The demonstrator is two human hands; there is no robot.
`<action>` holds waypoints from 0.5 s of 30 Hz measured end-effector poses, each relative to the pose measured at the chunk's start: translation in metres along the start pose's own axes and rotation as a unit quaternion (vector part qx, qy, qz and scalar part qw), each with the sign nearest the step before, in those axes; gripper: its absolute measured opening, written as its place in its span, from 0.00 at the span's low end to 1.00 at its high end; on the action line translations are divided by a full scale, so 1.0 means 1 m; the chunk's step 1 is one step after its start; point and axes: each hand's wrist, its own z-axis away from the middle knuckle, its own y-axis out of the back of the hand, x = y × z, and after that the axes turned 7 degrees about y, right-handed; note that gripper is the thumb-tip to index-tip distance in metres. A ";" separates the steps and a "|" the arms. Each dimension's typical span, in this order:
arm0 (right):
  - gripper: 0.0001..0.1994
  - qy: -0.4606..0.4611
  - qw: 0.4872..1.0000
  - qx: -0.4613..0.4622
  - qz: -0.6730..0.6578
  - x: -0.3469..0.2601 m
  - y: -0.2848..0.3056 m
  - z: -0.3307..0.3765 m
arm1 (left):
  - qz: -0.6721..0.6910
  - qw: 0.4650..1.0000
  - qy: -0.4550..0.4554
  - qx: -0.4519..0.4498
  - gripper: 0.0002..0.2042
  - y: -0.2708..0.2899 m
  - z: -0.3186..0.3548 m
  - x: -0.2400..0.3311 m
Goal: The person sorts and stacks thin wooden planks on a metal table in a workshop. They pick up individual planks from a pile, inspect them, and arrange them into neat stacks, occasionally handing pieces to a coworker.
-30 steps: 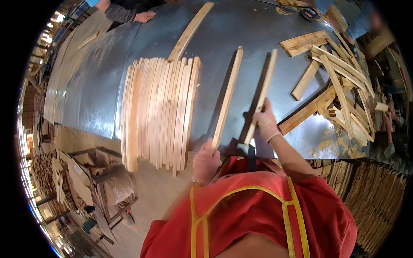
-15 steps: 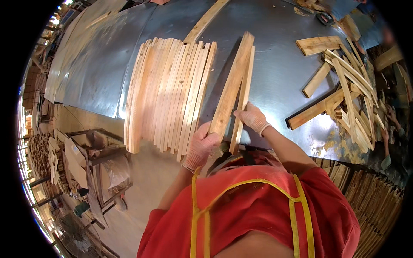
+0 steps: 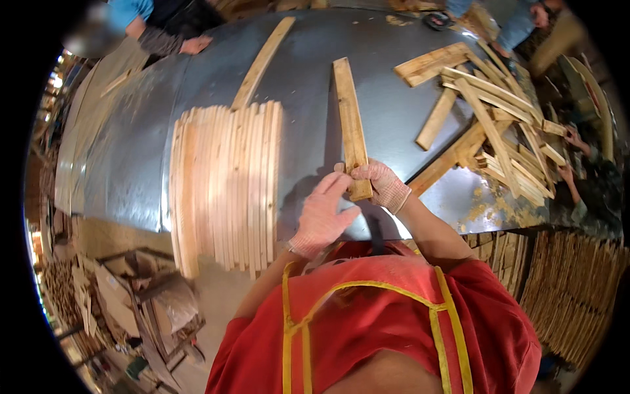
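My right hand (image 3: 384, 185), in a knitted work glove, grips the near end of a stack of wooden slats (image 3: 349, 125) that lies on the grey metal table (image 3: 131, 151) and points away from me. My left hand (image 3: 323, 220), also gloved, is flat with fingers spread, its fingertips touching the near end of the same slats. To the left, a row of several thin pale wooden slats (image 3: 226, 180) lies side by side, overhanging the table's near edge.
A single long slat (image 3: 262, 62) lies behind the row. A loose heap of wooden pieces (image 3: 492, 111) covers the right of the table. Another person's hand (image 3: 195, 44) rests at the far left edge. Stacked slats (image 3: 577, 295) stand at the lower right.
The two separate slats I held apart have been brought together into one stack. It now lies straighter, to the right of the row, with my hands at its near end.
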 end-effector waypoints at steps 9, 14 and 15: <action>0.19 0.113 0.960 0.245 0.075 -0.131 -0.028 0.021 | 0.107 0.992 0.057 -0.040 0.31 -0.010 -0.006 -0.020; 0.16 0.128 0.977 0.162 -0.044 -0.174 -0.051 0.042 | 0.100 0.993 0.028 -0.063 0.31 -0.011 0.007 -0.014; 0.16 0.137 0.978 0.150 -0.051 -0.177 -0.062 0.046 | 0.102 0.993 0.018 -0.061 0.32 -0.013 0.010 -0.017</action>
